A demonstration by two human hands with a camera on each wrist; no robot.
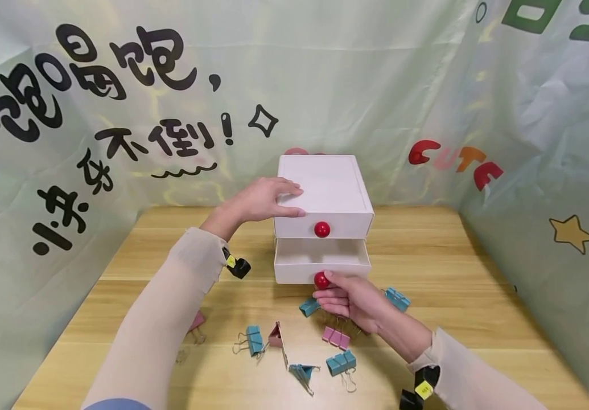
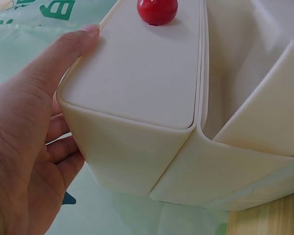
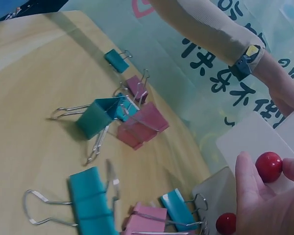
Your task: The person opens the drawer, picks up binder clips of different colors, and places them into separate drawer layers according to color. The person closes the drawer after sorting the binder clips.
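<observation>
Two hands on the white two-drawer cabinet (image 1: 320, 185), standing mid-width near the counter's (image 1: 417, 259) far edge. Left hand (image 1: 263, 199): fingers extended, resting on the top's left front corner, gripping nothing. Right hand (image 1: 359, 300): thumb and fingers pinch the lower red knob (image 1: 321, 280); lower drawer (image 1: 294, 273) stands out. Teal binder clips (image 1: 341, 363) and pink binder clips (image 1: 336, 337) lie nearer the counter's front. Step, judged: working the lower drawer. Next move probably calls for level knob travel, cabinet steadied.

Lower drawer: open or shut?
Open. The lower drawer juts out past the upper drawer, exposing its inside; the right hand holds the lower red knob.
</observation>
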